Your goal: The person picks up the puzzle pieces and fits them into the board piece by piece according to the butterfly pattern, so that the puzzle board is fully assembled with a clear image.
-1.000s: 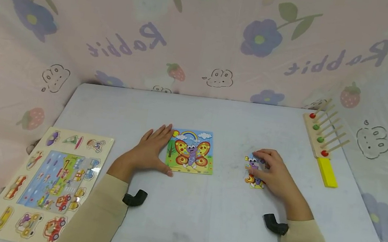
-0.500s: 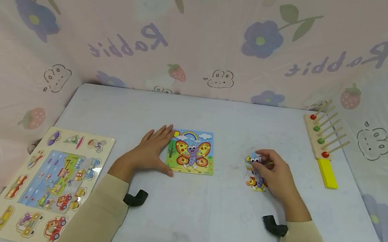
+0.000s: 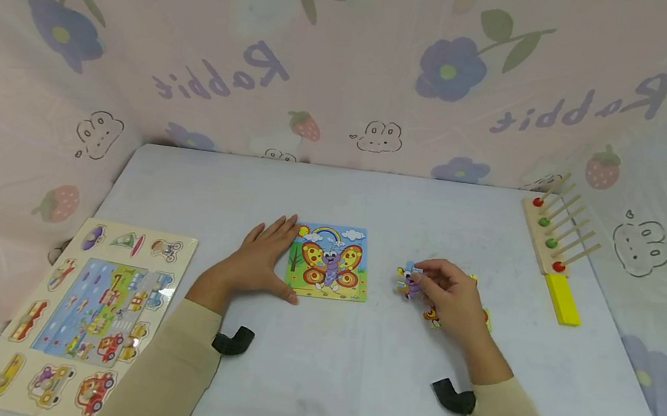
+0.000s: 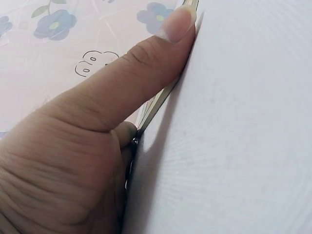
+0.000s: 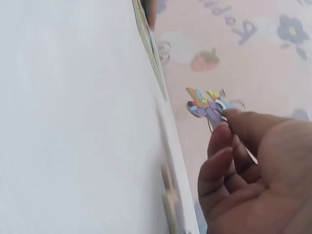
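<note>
A square butterfly picture board (image 3: 329, 261) lies flat at the middle of the table. Along its left side rests my left hand (image 3: 253, 261), fingers straight and thumb spread to its lower left corner; in the left wrist view the thumb (image 4: 141, 73) touches the board's edge. Right of the board, my right hand (image 3: 454, 298) pinches a small butterfly puzzle piece (image 3: 407, 284) between thumb and fingers. The right wrist view shows this piece (image 5: 209, 108) held above the table surface. Other pieces (image 3: 432, 316) lie under and beside the right hand, partly hidden by it.
At the left lies a large vehicle puzzle board (image 3: 185, 252). A wooden peg rack (image 3: 541, 239) with red and green beads stands at the far right, a yellow block (image 3: 563, 299) at its near end. Patterned curtains surround the table.
My right hand has lifted the piece off the others and moved it left, towards the butterfly board. Pieces behind the hand now show at its right. My left hand has stayed in place.
</note>
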### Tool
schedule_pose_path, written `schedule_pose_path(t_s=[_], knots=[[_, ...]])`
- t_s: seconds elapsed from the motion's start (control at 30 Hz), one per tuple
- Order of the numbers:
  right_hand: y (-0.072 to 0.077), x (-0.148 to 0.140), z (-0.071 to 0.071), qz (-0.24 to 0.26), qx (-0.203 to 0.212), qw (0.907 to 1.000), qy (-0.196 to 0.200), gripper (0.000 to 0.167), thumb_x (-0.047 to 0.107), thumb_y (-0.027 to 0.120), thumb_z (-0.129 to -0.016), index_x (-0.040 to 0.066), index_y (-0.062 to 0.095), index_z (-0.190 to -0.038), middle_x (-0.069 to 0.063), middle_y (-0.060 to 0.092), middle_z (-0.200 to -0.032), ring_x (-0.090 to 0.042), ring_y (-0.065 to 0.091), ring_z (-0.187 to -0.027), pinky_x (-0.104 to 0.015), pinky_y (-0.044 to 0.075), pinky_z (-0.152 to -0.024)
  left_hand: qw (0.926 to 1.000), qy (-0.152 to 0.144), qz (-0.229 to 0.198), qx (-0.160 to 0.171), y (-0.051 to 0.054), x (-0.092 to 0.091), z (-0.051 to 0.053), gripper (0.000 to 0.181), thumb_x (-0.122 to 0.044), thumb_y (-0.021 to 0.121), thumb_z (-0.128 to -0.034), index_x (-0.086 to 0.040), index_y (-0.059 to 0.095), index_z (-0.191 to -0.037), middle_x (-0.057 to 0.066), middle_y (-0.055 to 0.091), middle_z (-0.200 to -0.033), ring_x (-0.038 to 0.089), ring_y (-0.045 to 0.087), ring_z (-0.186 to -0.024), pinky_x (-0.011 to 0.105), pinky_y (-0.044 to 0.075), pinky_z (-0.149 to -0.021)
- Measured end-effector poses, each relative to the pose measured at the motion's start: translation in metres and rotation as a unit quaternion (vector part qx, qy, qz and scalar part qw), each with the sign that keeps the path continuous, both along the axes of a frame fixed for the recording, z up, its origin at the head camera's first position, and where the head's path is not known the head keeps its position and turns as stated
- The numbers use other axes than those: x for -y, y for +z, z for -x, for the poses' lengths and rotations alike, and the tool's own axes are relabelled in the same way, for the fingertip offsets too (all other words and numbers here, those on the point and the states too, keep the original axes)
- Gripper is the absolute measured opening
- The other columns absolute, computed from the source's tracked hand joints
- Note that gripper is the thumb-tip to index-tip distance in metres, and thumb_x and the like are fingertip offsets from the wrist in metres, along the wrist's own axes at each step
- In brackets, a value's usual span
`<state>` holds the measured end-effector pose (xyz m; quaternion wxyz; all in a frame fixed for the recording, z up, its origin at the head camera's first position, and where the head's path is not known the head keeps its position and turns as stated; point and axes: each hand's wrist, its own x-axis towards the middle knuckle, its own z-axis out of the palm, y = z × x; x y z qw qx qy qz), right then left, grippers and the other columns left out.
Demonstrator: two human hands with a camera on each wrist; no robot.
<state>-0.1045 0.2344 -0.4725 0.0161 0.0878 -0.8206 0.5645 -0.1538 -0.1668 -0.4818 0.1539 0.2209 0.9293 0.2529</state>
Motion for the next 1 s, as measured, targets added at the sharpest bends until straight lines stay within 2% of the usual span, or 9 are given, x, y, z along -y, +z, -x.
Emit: schedule_pose_path(t_s=[0.13,0.33,0.67,1.0], knots=[[-0.004,0.018,-0.001,0.023,0.024,0.9988,0.037,0.016,0.006,0.074,-0.106,-0.001,0.076,-0.119,-0.015,0.071,-0.090,-0.025,0.064,-0.068,-0.026,0.051,-0.053,1.0000,0.001,0.000,0.000,0.000,0.000,-0.001,0.153,-0.071,0.097,-0.0641,-0.010,0.012,-0.176,-0.001,-0.001,-0.182,0.020,-0.008,-0.165,0.049,-0.010,-0.129],[-0.004,0.047,0.000,0.050,0.037,0.9959,0.066,0.014,0.004,0.072,-0.106,-0.002,0.073,-0.118,-0.015,0.071,-0.095,-0.023,0.066,-0.074,-0.027,0.056,-0.062,1.0000,0.002,0.000,0.000,-0.001,0.000,-0.001,0.153,-0.072,0.097,-0.0643,-0.010,0.012,-0.176,0.000,-0.001,-0.182,0.020,-0.008,-0.165,0.050,-0.010,-0.129],[-0.008,0.083,0.013,0.077,0.051,0.9925,0.079,0.015,0.005,0.068,-0.108,-0.003,0.073,-0.120,-0.019,0.073,-0.098,-0.025,0.066,-0.076,-0.027,0.056,-0.065,1.0000,0.000,0.001,0.001,0.002,-0.001,-0.002,0.152,-0.072,0.097,-0.0650,-0.010,0.013,-0.176,0.000,-0.001,-0.182,0.020,-0.008,-0.165,0.049,-0.010,-0.129],[-0.010,0.112,0.027,0.086,0.070,0.9921,0.058,0.018,0.004,0.068,-0.108,-0.005,0.074,-0.122,-0.016,0.075,-0.101,-0.021,0.068,-0.075,-0.025,0.059,-0.066,1.0000,-0.001,-0.003,0.000,0.004,-0.001,-0.002,0.152,-0.070,0.098,-0.0644,-0.010,0.013,-0.176,0.000,0.000,-0.182,0.020,-0.008,-0.165,0.050,-0.010,-0.129]])
